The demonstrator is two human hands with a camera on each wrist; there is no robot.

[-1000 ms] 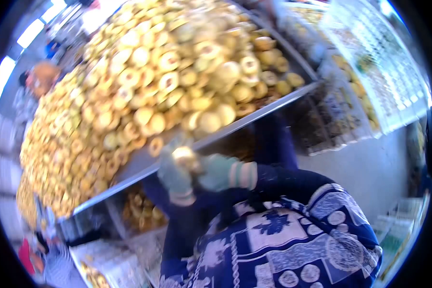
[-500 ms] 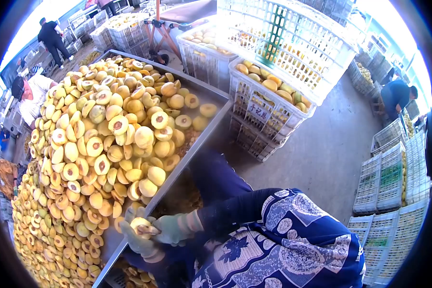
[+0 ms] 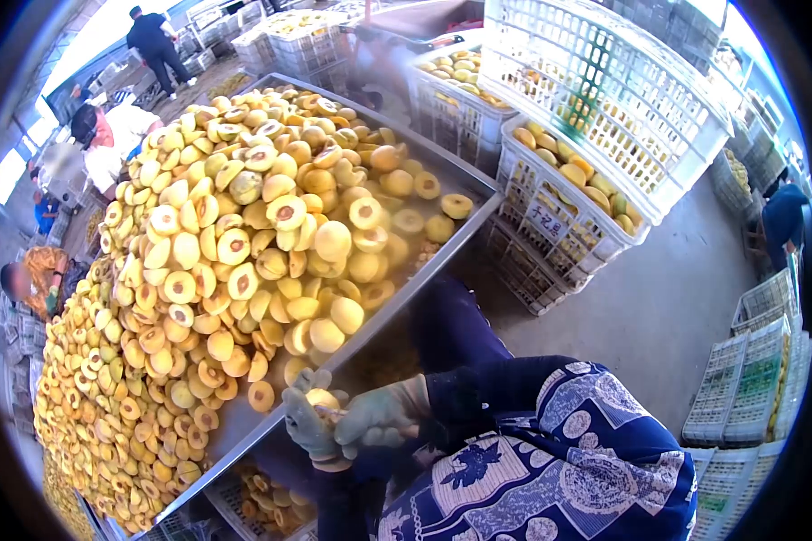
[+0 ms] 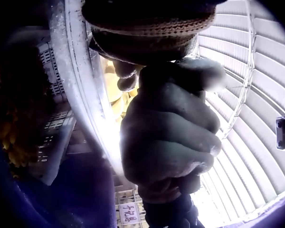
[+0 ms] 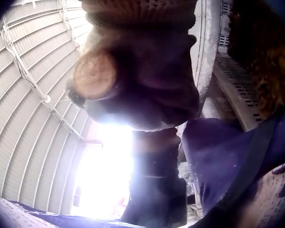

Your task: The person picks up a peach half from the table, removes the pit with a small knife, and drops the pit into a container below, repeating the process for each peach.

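Both hands wear pale grey-green gloves and meet over the near edge of a metal table [image 3: 406, 296]. My left hand [image 3: 309, 429] holds a yellow peach half [image 3: 322, 398], its fingers around the fruit. Against it, my right hand [image 3: 381, 418] grips a tool whose round wooden handle end [image 5: 95, 75] sticks out of the fist in the right wrist view. The tool's working end is hidden between the hands. Curled gloved fingers fill the middle of the left wrist view. A large heap of peach halves [image 3: 235, 243], many with brown centres, covers the table.
White plastic crates [image 3: 559, 194] of yellow fruit stand beyond the table's right corner. More crates [image 3: 740, 379] are stacked at far right. Below the table edge sits a crate with peach pieces [image 3: 266, 500]. Other people [image 3: 158, 50] work around the hall.
The head view has swung right and sharpened since the first frame, then shifted slightly back. Both hands stay together; the peach half has turned within them, its pale cut face showing less.
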